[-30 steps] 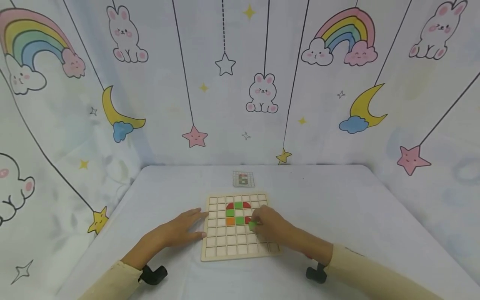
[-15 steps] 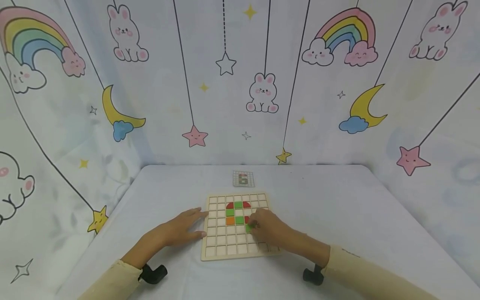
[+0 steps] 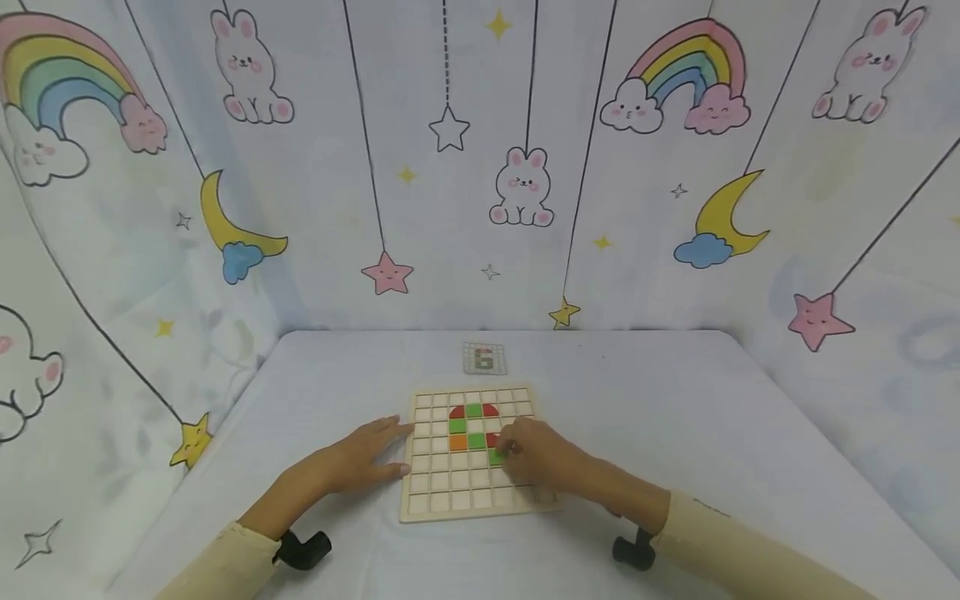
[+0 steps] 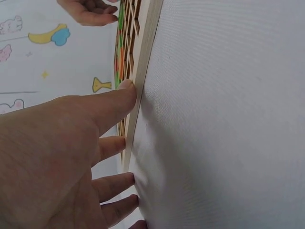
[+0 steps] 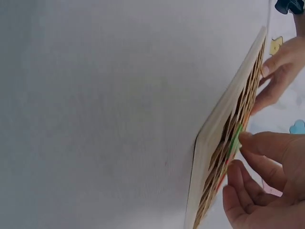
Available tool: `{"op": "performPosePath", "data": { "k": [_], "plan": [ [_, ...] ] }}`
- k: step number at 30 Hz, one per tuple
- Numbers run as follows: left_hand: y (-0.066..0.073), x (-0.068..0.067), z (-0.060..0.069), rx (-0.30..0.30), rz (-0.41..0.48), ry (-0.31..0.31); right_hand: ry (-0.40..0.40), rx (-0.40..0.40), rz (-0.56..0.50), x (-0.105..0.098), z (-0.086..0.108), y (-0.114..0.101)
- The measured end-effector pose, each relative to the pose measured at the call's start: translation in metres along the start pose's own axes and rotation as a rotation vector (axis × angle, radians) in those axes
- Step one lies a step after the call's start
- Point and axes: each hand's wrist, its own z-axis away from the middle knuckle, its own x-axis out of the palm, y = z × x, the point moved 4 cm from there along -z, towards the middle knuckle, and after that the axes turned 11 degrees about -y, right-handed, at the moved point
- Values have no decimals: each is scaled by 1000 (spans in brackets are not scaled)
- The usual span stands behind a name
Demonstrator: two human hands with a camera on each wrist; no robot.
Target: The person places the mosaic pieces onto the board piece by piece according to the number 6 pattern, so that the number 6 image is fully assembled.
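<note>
A wooden grid board (image 3: pixel 441 502) lies on the white table with coloured tiles in several cells. Green, red and orange tiles (image 3: pixel 458 442) fill cells near its middle. My right hand (image 3: pixel 543 450) reaches over the board's right side, thumb and fingertips at a green square tile (image 3: pixel 495 457) below a red one. In the right wrist view the thumb touches that green tile (image 5: pixel 234 141) at its cell; the index fingertip is partly hidden. My left hand (image 3: pixel 363 457) rests at the board's left edge, fingers spread, thumb touching the rim in the left wrist view.
Behind the board lies a small gridded card (image 3: pixel 484 358) with a coloured figure like a 6. A patterned cloth (image 3: pixel 450 200) with rabbits, stars and rainbows hangs around the table. Black wrist mounts (image 3: pixel 303 550) sit under both forearms.
The right hand has brought the green tile slightly left and down, to the cell below the red tile. My left hand stays at the board's edge.
</note>
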Motion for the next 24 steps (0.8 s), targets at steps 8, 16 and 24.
{"op": "performPosePath", "data": {
  "k": [8,16,24],
  "plan": [
    [-1,1,1,13,1,5,51,-16,-90,-23,18,20],
    [2,-1,0,19,-6,4,124,57,-135,-51,47,63],
    [3,-1,0,29,4,7,106,90,-201,-57,80,97]
  ]
}}
